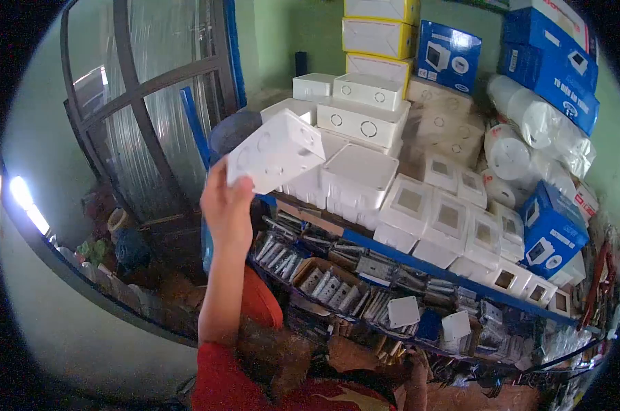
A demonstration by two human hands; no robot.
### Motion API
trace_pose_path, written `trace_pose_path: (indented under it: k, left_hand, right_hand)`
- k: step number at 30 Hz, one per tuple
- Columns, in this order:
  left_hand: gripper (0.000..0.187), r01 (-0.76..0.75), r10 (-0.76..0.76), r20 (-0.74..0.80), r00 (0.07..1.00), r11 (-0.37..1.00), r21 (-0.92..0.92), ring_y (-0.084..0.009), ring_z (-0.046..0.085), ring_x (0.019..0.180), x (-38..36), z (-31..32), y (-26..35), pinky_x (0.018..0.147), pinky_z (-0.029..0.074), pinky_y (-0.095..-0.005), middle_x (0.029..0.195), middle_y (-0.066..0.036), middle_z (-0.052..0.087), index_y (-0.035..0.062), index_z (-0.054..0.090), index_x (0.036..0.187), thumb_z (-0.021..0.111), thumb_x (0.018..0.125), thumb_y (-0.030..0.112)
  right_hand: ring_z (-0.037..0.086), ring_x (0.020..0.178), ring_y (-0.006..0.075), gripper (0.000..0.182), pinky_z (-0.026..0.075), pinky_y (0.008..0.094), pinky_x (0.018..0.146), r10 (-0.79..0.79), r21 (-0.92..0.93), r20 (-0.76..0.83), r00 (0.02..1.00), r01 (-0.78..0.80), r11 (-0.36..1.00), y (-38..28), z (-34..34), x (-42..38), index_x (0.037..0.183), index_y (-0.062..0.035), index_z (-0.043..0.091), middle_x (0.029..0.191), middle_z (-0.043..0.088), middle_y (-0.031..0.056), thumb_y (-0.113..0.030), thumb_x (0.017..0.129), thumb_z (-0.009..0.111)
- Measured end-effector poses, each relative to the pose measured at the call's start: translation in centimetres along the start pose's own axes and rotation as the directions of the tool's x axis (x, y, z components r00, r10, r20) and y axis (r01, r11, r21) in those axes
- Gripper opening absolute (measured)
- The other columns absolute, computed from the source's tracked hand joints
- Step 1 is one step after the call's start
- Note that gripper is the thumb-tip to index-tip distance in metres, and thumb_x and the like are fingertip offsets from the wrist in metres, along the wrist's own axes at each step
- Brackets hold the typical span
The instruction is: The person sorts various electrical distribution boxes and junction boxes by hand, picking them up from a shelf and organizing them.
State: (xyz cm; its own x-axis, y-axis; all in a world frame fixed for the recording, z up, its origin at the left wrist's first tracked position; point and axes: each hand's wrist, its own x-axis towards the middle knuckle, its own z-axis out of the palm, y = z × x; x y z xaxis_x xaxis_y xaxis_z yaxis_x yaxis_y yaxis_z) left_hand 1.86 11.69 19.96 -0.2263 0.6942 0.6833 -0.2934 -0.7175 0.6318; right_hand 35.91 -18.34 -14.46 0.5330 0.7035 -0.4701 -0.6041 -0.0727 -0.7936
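At the left of the stacked white boxes (360, 122), we find the left hand (227, 204) clamped on a white box (272, 154) by its near edge. We judge it light, stiff, smooth; hold the walls, sparing the knockouts (264, 142). Below the stacked white boxes, we cannot tell the right hand's (415, 365) grip.

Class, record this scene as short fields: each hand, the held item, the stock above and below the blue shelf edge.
Left hand: grips the held item at its lower corner
Held item: white box, tilted, round marks on its side
Right hand: low, dim; grip unclear
Above blue shelf edge: stacked white boxes, blue cartons
Below: metal parts, white square plate
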Motion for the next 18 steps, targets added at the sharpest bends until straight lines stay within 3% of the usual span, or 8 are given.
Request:
trace_pose_path:
  k: [1,4,8,12,14,16,17,18]
  left_hand:
    - [0.048,0.186,-0.178,0.059,0.982,0.967,-0.177,-0.0257,0.055,0.113,1.3,-0.5,-0.8,0.097,0.045,-0.0451,0.120,-0.014,0.056,-0.0019,0.047,0.125,0.062,0.090,0.028]
    - [0.045,0.359,-0.369,0.003,0.929,0.900,-0.247,-0.0259,0.057,0.110,2.8,-1.4,-2.4,0.094,0.048,-0.0464,0.120,-0.013,0.057,-0.0010,0.048,0.123,0.059,0.092,0.031]
    - [0.043,0.326,-0.339,-0.011,0.941,0.912,-0.248,-0.0248,0.062,0.099,4.2,-0.8,-1.9,0.081,0.056,-0.0445,0.112,-0.013,0.059,0.0011,0.050,0.117,0.063,0.089,0.030]
    - [0.046,0.274,-0.260,0.094,0.961,0.941,-0.200,-0.0258,0.059,0.106,5.2,0.1,-2.0,0.076,0.056,-0.0422,0.119,-0.014,0.056,0.0066,0.043,0.127,0.053,0.094,0.036]
    - [0.048,0.347,-0.328,0.117,0.937,0.907,-0.240,-0.0278,0.058,0.108,5.8,-0.5,-3.8,0.080,0.054,-0.0435,0.124,-0.016,0.054,0.0066,0.041,0.132,0.045,0.096,0.039]
    - [0.050,0.494,-0.413,0.278,0.867,0.784,-0.375,-0.0303,0.058,0.106,5.9,0.6,-3.2,0.085,0.051,-0.0449,0.127,-0.020,0.051,0.0068,0.037,0.137,0.042,0.097,0.037]
    - [0.051,0.592,-0.460,0.379,0.803,0.684,-0.427,-0.0342,0.057,0.107,6.1,1.0,-2.9,0.081,0.054,-0.0406,0.131,-0.026,0.046,0.0068,0.035,0.139,0.040,0.098,0.036]
    - [0.051,0.623,-0.444,0.448,0.776,0.648,-0.437,-0.0352,0.057,0.106,6.2,1.9,-2.8,0.079,0.054,-0.0391,0.131,-0.027,0.045,0.0060,0.034,0.140,0.040,0.098,0.035]
  right_hand:
    - [0.063,0.073,0.0206,0.015,0.054,0.0316,0.060,-0.008,-0.012,0.010,1.000,0.009,1.000,-0.2,0.6,0.0,0.093,0.0003,0.062,0.086,0.063,0.0096,-0.008,0.083,0.057]
    - [0.061,0.065,0.0200,0.015,0.051,0.0310,0.061,-0.076,0.078,-0.032,0.997,0.078,0.994,0.0,2.0,1.0,0.090,0.0028,0.064,0.076,0.063,0.0088,-0.008,0.079,0.064]
    - [0.061,0.067,0.0200,0.017,0.051,0.0318,0.061,-0.126,0.068,0.038,0.991,0.124,0.990,-0.3,3.4,1.0,0.093,0.0020,0.064,0.081,0.064,0.0094,-0.011,0.082,0.063]
    - [0.063,0.071,0.0197,0.015,0.051,0.0313,0.060,-0.205,0.097,0.060,0.977,0.199,0.975,3.4,1.6,4.2,0.096,0.0012,0.064,0.084,0.065,0.0094,-0.010,0.087,0.058]
    - [0.063,0.073,0.0199,0.014,0.051,0.0320,0.063,-0.196,0.065,-0.012,0.980,0.197,0.978,2.2,2.0,2.6,0.095,0.0012,0.064,0.084,0.065,0.0098,-0.008,0.086,0.056]
    - [0.061,0.074,0.0202,0.014,0.050,0.0337,0.069,-0.124,-0.060,-0.127,0.984,0.117,0.991,-1.4,6.0,-0.6,0.092,0.0011,0.063,0.082,0.063,0.0106,-0.005,0.081,0.057]
    - [0.061,0.073,0.0191,0.016,0.051,0.0335,0.067,-0.052,0.013,-0.281,0.958,0.058,0.998,-2.1,7.2,-1.7,0.094,0.0008,0.063,0.083,0.064,0.0095,-0.004,0.081,0.055]
    - [0.062,0.073,0.0193,0.016,0.051,0.0334,0.066,-0.074,0.056,-0.235,0.969,0.089,0.994,-1.7,6.8,-1.6,0.094,0.0008,0.062,0.083,0.064,0.0097,-0.005,0.082,0.054]
